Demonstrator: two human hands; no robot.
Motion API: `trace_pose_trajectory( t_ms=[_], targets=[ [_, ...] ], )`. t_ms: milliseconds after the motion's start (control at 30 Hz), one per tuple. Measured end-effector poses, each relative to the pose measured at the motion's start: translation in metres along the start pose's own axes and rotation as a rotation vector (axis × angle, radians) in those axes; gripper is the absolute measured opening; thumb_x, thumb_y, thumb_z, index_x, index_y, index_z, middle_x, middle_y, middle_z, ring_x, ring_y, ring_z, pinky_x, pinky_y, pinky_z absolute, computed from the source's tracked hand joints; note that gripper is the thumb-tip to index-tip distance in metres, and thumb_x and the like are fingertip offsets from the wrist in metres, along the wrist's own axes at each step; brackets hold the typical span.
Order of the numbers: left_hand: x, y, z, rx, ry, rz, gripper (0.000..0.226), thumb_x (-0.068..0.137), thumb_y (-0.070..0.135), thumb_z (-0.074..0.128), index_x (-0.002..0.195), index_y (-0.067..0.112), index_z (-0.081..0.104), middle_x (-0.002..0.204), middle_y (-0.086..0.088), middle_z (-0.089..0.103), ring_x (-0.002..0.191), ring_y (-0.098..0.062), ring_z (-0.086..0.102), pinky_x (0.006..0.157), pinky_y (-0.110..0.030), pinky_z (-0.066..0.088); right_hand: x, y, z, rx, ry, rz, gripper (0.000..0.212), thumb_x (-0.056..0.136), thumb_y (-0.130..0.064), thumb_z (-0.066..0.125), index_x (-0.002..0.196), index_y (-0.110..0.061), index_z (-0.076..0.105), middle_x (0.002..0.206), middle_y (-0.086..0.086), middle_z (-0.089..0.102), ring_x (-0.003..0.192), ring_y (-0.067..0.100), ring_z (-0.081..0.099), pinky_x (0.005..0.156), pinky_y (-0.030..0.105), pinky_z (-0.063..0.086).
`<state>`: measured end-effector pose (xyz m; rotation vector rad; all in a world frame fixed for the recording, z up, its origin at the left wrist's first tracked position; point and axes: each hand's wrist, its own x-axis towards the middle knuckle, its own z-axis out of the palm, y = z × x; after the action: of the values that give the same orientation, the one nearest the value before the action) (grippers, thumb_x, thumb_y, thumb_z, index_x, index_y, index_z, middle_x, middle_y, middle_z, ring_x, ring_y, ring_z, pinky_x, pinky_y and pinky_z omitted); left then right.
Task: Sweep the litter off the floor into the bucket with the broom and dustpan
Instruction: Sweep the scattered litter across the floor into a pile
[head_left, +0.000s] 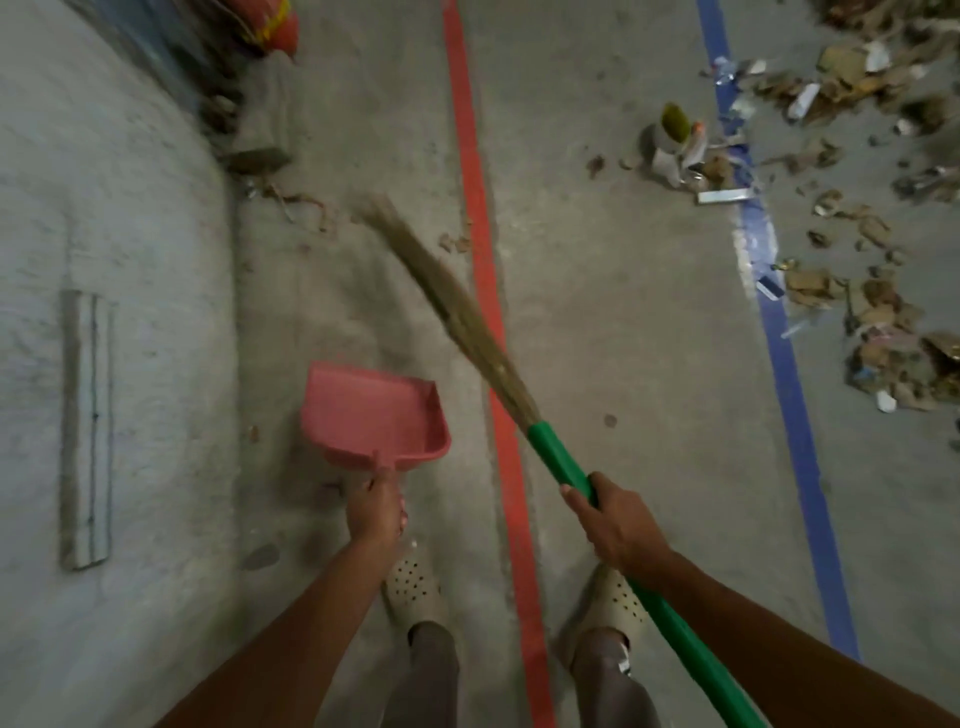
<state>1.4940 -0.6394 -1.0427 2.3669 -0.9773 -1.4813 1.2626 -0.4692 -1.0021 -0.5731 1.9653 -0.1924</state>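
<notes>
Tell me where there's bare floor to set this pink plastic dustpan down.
Bare concrete lies between the red floor stripe and the blue floor stripe, nearer than the small clump of cups and scraps beside the blue one. Right of the blue stripe it is crowded with cardboard and paper litter.

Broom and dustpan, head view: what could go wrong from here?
The broom points its bristles toward the wall, while most litter lies past the blue line; a one-handed sweep by the right hand may scatter it.
The dustpan, held by the left hand, is far from that litter, so little may land in it.
No bucket is in view.
</notes>
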Motion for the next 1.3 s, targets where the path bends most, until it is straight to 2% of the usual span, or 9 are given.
trace_pose_trajectory(
  t_ms=[67, 200, 367, 533, 667, 867, 1000, 1133, 1300],
  targets=[
    [0.018, -0.016, -0.028, -0.038, 0.047, -0.073, 0.06, 0.092, 0.065, 0.055, 0.088, 0.006, 0.064, 0.063, -0.017, 0.06, 0.044, -0.034, 0.052, 0.04, -0.021, 0.028, 0.003, -0.025, 0.027, -0.121, -0.073, -0.064, 0.039, 0.1, -0.057, 0.047, 0.101, -0.018, 0.056, 0.09, 0.012, 0.068, 0.085, 0.032, 0.067, 0.073, 0.038, 0.051],
    [0.034, -0.048, -0.083, -0.069, 0.146, -0.117, 0.054, 0.095, 0.06, 0.055, 0.072, 0.012, 0.054, 0.053, -0.004, 0.051, 0.04, -0.018, 0.042, 0.044, -0.022, 0.033, 0.012, -0.07, 0.077, -0.369, -0.229, -0.157, 0.043, 0.102, -0.054, 0.044, 0.118, -0.016, 0.055, 0.105, 0.011, 0.068, 0.083, 0.025, 0.061, 0.071, 0.033, 0.047],
    [0.051, -0.099, -0.128, -0.032, 0.188, -0.135, 0.065, 0.093, 0.068, 0.053, 0.066, 0.009, 0.06, 0.057, -0.007, 0.059, 0.052, -0.025, 0.052, 0.058, -0.034, 0.043, 0.032, -0.1, 0.115, -0.468, -0.285, -0.088, 0.052, 0.103, -0.052, 0.043, 0.124, -0.006, 0.055, 0.115, 0.017, 0.067, 0.1, 0.035, 0.069, 0.084, 0.046, 0.058],
    [0.06, -0.104, -0.141, -0.095, 0.183, -0.065, 0.064, 0.094, 0.064, 0.054, 0.063, 0.009, 0.053, 0.054, -0.007, 0.055, 0.046, -0.022, 0.047, 0.05, -0.028, 0.038, 0.062, -0.114, 0.113, -0.322, -0.132, 0.02, 0.047, 0.101, -0.055, 0.045, 0.106, -0.01, 0.056, 0.096, 0.016, 0.069, 0.075, 0.034, 0.071, 0.064, 0.038, 0.059],
    [0.072, -0.101, -0.148, -0.113, 0.16, -0.05, 0.061, 0.094, 0.064, 0.056, 0.066, 0.009, 0.055, 0.054, -0.006, 0.055, 0.043, -0.019, 0.046, 0.046, -0.025, 0.036, 0.079, -0.115, 0.113, -0.146, 0.056, 0.117, 0.058, 0.098, -0.061, 0.042, 0.097, -0.005, 0.058, 0.093, 0.023, 0.071, 0.079, 0.041, 0.072, 0.076, 0.051, 0.06],
    [0.078, -0.102, -0.164, -0.168, 0.115, -0.045, 0.062, 0.092, 0.068, 0.055, 0.067, 0.011, 0.053, 0.054, -0.004, 0.051, 0.043, -0.017, 0.043, 0.043, -0.025, 0.035, 0.054, -0.137, 0.114, 0.081, 0.236, 0.201, 0.049, 0.102, -0.056, 0.041, 0.095, -0.009, 0.053, 0.084, 0.018, 0.068, 0.062, 0.036, 0.069, 0.068, 0.052, 0.061],
    [0.078, -0.126, -0.18, -0.15, 0.144, -0.107, 0.069, 0.088, 0.074, 0.055, 0.057, 0.012, 0.052, 0.043, 0.001, 0.05, 0.041, -0.022, 0.045, 0.049, -0.031, 0.038, 0.017, -0.141, 0.136, -0.132, 0.091, 0.014, 0.045, 0.1, -0.06, 0.041, 0.088, -0.017, 0.049, 0.082, 0.015, 0.067, 0.07, 0.037, 0.07, 0.068, 0.052, 0.06],
    [0.07, -0.143, -0.195, -0.161, 0.194, -0.179, 0.072, 0.084, 0.08, 0.054, 0.056, 0.013, 0.054, 0.043, 0.001, 0.05, 0.043, -0.023, 0.045, 0.053, -0.035, 0.039, -0.011, -0.154, 0.166, -0.437, -0.15, -0.168, 0.034, 0.103, -0.053, 0.042, 0.099, -0.021, 0.05, 0.081, 0.001, 0.062, 0.065, 0.017, 0.06, 0.055, 0.03, 0.048],
    [0.062, -0.154, -0.204, -0.2, 0.239, -0.189, 0.066, 0.09, 0.069, 0.055, 0.055, 0.014, 0.054, 0.047, -0.002, 0.052, 0.05, -0.034, 0.05, 0.057, -0.035, 0.037, -0.017, -0.172, 0.2, -0.547, -0.435, -0.128, 0.038, 0.105, -0.048, 0.044, 0.112, -0.012, 0.053, 0.084, 0.002, 0.06, 0.062, 0.014, 0.061, 0.048, 0.027, 0.053]
  ],
)
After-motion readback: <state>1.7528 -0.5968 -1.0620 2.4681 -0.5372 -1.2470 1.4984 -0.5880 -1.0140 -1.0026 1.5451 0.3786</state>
